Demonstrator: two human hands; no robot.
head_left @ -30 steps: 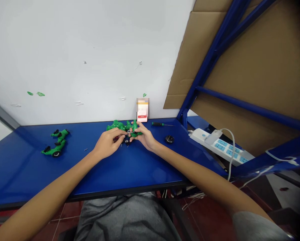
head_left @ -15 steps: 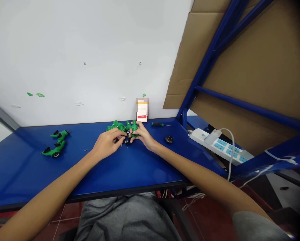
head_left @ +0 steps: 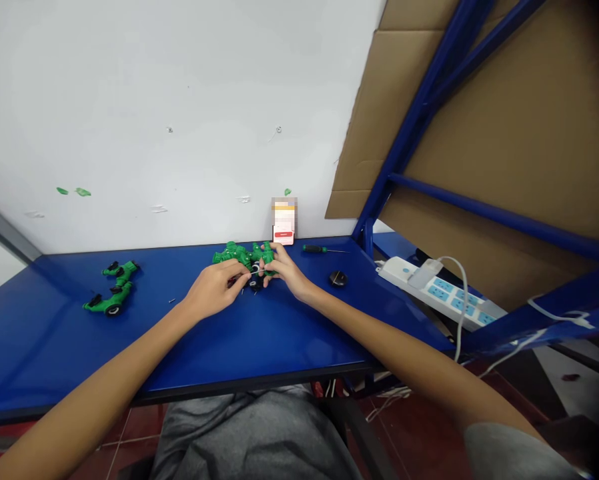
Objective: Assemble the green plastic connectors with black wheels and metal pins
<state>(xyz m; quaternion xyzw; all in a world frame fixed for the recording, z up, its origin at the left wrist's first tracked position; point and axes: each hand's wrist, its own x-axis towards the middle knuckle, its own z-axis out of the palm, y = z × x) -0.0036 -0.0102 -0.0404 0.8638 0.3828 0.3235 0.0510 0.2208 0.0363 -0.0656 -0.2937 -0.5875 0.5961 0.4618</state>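
My left hand (head_left: 215,288) is closed on a screwdriver whose thin metal shaft (head_left: 258,271) points right; its handle is mostly hidden in my fingers. My right hand (head_left: 288,272) grips a green plastic toy part (head_left: 268,254), and the shaft's tip reaches my right fingertips, where the contact is hidden. Just behind my left hand lies more of the green toy (head_left: 232,253); whether it joins the held part I cannot tell. A black wheel (head_left: 254,285) shows below the shaft, between the hands. Small screws (head_left: 255,293) lie on the table just in front of it.
On the blue table's (head_left: 259,347) left are green toy pieces (head_left: 122,293) with black wheels and a loose screw (head_left: 172,301). A second screwdriver (head_left: 315,249) and a round black object (head_left: 337,278) lie right. A phone (head_left: 284,223) leans on the wall; a power strip (head_left: 439,290) sits far right.
The screwdriver's shaft has tilted a little between the hands. Both hands keep their grips in nearly the same place, and the view has shifted very slightly.
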